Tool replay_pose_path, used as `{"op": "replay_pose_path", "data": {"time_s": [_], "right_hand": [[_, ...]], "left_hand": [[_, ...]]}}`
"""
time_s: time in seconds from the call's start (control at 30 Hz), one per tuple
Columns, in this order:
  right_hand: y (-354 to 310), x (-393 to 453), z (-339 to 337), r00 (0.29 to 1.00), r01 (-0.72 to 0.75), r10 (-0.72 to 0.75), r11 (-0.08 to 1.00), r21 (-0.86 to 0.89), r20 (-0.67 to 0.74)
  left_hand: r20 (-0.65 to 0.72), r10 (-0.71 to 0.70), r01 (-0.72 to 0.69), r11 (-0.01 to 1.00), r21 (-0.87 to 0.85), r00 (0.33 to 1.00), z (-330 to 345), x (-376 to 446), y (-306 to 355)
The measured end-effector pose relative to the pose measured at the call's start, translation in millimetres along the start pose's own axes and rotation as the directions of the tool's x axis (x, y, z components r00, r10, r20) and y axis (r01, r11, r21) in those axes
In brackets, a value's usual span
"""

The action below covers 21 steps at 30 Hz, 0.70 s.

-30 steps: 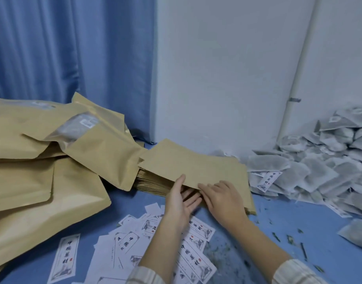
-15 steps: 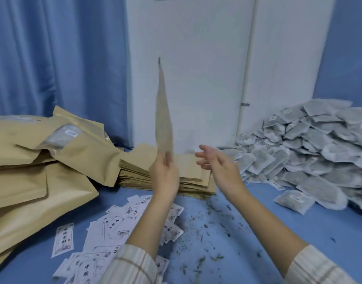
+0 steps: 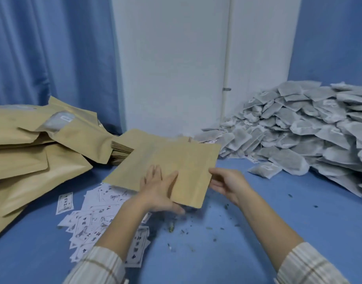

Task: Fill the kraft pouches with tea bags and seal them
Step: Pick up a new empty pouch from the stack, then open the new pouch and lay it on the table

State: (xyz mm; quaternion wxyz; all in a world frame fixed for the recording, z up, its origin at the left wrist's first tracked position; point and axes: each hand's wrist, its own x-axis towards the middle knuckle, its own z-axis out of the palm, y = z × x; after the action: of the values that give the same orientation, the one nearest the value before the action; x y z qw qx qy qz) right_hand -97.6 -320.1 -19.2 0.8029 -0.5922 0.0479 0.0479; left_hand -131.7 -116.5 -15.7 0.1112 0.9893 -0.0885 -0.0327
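Observation:
My left hand [image 3: 161, 191] holds a flat, empty kraft pouch [image 3: 171, 167] by its near corner, thumb on top and fingers beneath, a little above the blue table. The pouch lies nearly level, its far edge toward the wall. My right hand [image 3: 227, 184] hovers open just right of the pouch's near right edge, fingertips almost at it. Behind the pouch sits a stack of empty kraft pouches [image 3: 122, 149]. A big heap of grey tea bags [image 3: 303, 136] fills the right side; one tea bag [image 3: 264, 170] lies apart in front of it.
Filled kraft pouches [image 3: 32, 152] are piled at the left. White printed labels [image 3: 94, 214] lie scattered on the blue table [image 3: 257, 232] under my left forearm. Loose tea crumbs [image 3: 176, 230] dot the middle. A white wall and blue curtains stand behind.
The pouch, lifted from the stack and held upright edge-on half a second ago, has swung down to lie almost flat. My right hand has come closer to its right edge.

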Motion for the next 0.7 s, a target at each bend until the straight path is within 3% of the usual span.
{"op": "replay_pose_path", "data": {"time_s": [0.03, 0.07, 0.17, 0.2, 0.27, 0.4, 0.57, 0.7], "right_hand": [[13, 1, -3, 0.998, -0.055, 0.055, 0.998, -0.010, -0.004], [25, 2, -4, 0.995, -0.100, 0.100, 0.995, -0.013, 0.003], [51, 6, -4, 0.989, -0.145, 0.140, 0.980, 0.136, 0.046], [55, 5, -3, 0.991, -0.135, 0.129, 0.971, 0.196, 0.046], [58, 4, 0, 0.995, -0.097, 0.093, 0.967, 0.236, 0.030], [62, -3, 2, 0.999, -0.032, 0.033, 0.997, 0.075, -0.019], [65, -5, 0, 0.999, -0.042, 0.040, 0.998, 0.051, 0.030], [70, -2, -7, 0.992, -0.068, 0.065, 0.997, 0.024, 0.105]], "left_hand": [[0.116, 0.011, 0.007, 0.988, -0.151, 0.993, 6, -2, 9], [0.134, 0.045, -0.007, 0.962, -0.274, 0.990, 12, -1, 20], [-0.157, 0.033, -0.095, 0.909, -0.407, 0.987, 29, 12, 52], [-0.272, -0.017, -0.108, 0.893, -0.436, 0.962, 35, 16, 60], [-0.367, -0.171, -0.052, 0.849, -0.525, 0.915, 45, 28, 72], [-0.368, -0.406, 0.115, 0.787, -0.606, 0.837, 60, 35, 83], [-0.376, -0.431, -0.021, 0.634, -0.773, 0.820, 66, 37, 72], [-0.302, -0.450, -0.016, 0.536, -0.844, 0.840, 69, 39, 67]]}}
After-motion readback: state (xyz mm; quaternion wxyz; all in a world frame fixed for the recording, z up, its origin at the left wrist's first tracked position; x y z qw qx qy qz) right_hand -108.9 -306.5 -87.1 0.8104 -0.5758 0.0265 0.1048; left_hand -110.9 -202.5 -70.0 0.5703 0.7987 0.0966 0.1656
